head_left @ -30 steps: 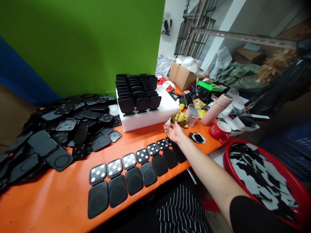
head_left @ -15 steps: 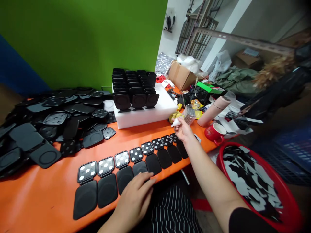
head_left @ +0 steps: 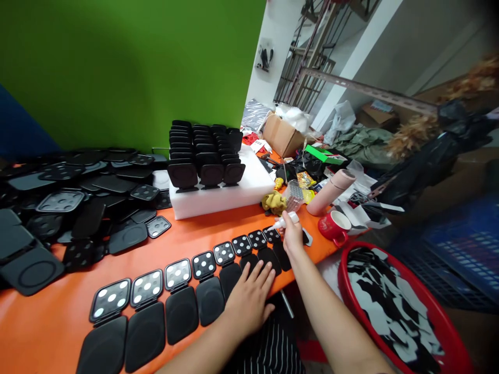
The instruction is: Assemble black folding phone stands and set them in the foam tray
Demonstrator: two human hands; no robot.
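A row of hinged black panels lies unfolded along the table's front edge, each upper half marked with pale round dots. My left hand rests flat with fingers spread over the lower halves toward the right of the row. In my right hand is a small white squeeze bottle, gripped with its thin nozzle tilted down to the left. The nozzle tip is just above the dotted halves at the row's right end; whether it touches one I cannot tell.
A white foam block holds several upright black panels. Loose black panels are heaped at the left. To the right are a yellow cloth, a pink bottle, a red mug and a red tub of black and white scraps.
My right hand has brought the white bottle down over the row's right end. My left hand has shifted right along the panels and flattened. The camera view has turned slightly.
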